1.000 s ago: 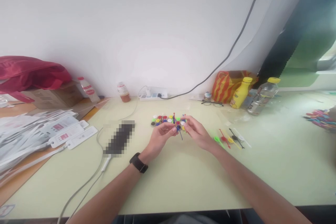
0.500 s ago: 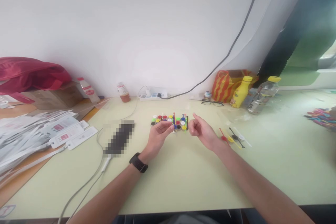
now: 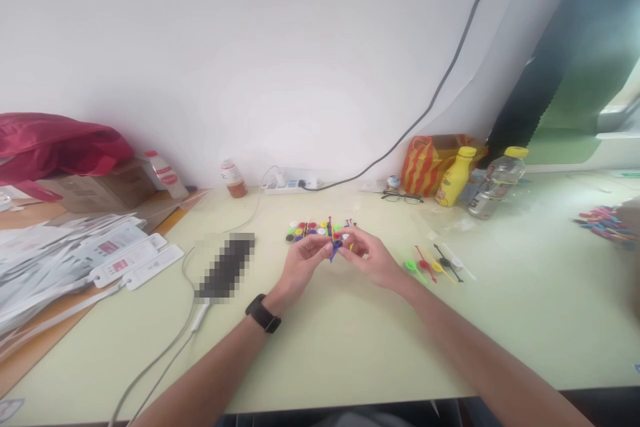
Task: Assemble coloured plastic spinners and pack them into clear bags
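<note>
My left hand [image 3: 306, 261] and my right hand [image 3: 369, 255] meet at the middle of the table, both pinching a small blue plastic arrow piece [image 3: 335, 249] with a round part. Its exact shape is partly hidden by my fingers. Just behind my hands lie several small round discs [image 3: 301, 225] in white, red, yellow, green, blue and black, with thin arrows among them, such as a red arrow [image 3: 330, 223]. To the right of my right hand is a row of arrows with discs on them, including a green one [image 3: 421, 270] and a black one [image 3: 447, 261].
A pixelated dark object [image 3: 227, 267] with a cable lies left of my hands. White tags [image 3: 115, 257] pile up at far left. Behind stand a drink bottle [image 3: 234, 179], a power strip [image 3: 293, 185], glasses [image 3: 403, 197], a yellow bottle [image 3: 456, 177] and a clear bottle [image 3: 497, 183]. Colourful pieces [image 3: 607, 225] lie far right.
My right hand has moved left to join the left hand and now grips the blue piece too. The green arrow on the right has come into view from behind my forearm.
</note>
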The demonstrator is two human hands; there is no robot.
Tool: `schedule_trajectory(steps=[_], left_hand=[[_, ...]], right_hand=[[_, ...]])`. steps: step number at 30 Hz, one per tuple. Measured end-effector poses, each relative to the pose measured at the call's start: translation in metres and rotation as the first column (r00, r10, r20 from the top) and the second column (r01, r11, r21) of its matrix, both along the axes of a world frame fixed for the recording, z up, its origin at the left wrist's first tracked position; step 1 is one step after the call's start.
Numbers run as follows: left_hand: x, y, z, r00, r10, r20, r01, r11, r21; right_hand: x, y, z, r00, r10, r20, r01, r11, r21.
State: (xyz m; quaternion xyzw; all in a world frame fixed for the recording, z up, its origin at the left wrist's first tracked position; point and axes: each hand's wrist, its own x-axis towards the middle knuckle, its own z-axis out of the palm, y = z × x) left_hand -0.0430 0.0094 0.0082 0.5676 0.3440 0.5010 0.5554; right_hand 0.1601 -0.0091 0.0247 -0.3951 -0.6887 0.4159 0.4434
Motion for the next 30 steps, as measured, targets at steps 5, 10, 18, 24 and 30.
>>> schedule_trajectory(steps=[5,10,18,24,30], left_hand=[[0.0,0.002,-0.003,1.0,0.001,0.012,-0.001,1.0,-0.01],[-0.001,0.003,-0.005,0.999,0.034,0.002,-0.034,0.999,-0.017],[-0.001,0.002,-0.004,1.0,0.017,0.002,-0.017,1.0,-0.02],[0.001,-0.001,0.0,1.0,0.009,0.004,-0.009,0.999,-0.037],[0.001,-0.001,0.007,0.963,0.037,0.267,0.041,0.958,-0.283]], right_hand=[[0.002,0.0,-0.003,0.996,-0.073,-0.053,0.072,0.997,-0.006],[0.008,0.003,0.0,0.998,0.036,-0.056,-0.044,0.989,-0.138],[0.006,0.003,0.006,0.992,0.006,-0.127,-0.023,0.992,-0.127],[0.004,0.003,0.004,0.996,0.019,-0.084,-0.029,0.993,-0.118],[0.006,0.004,0.008,0.998,-0.061,-0.034,0.059,0.997,-0.058]])
